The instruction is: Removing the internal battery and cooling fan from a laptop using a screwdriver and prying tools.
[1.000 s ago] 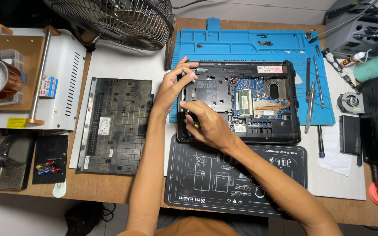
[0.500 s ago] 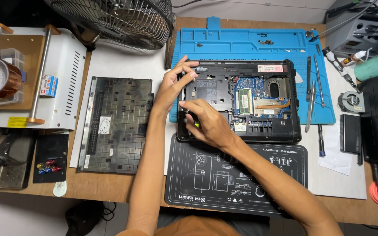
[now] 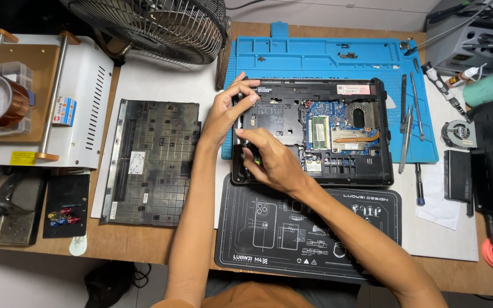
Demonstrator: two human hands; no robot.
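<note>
Head | left hand (image 3: 223, 117) fingers grip laptop base (image 3: 315, 131) edge | right hand (image 3: 272, 159) fingers curled, perhaps pinching small tool

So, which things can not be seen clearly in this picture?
- Head view: the right hand covers the opened laptop's lower left corner; its grip is unclear.
- The tool in that hand is mostly hidden; only a green-yellow bit shows.
- The fan is cut off by the top edge.
- Screws on the blue mat are too small.

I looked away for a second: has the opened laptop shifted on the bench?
No. The laptop lies as before, its top edge on the blue mat, its bottom edge meeting the black mat.
</note>
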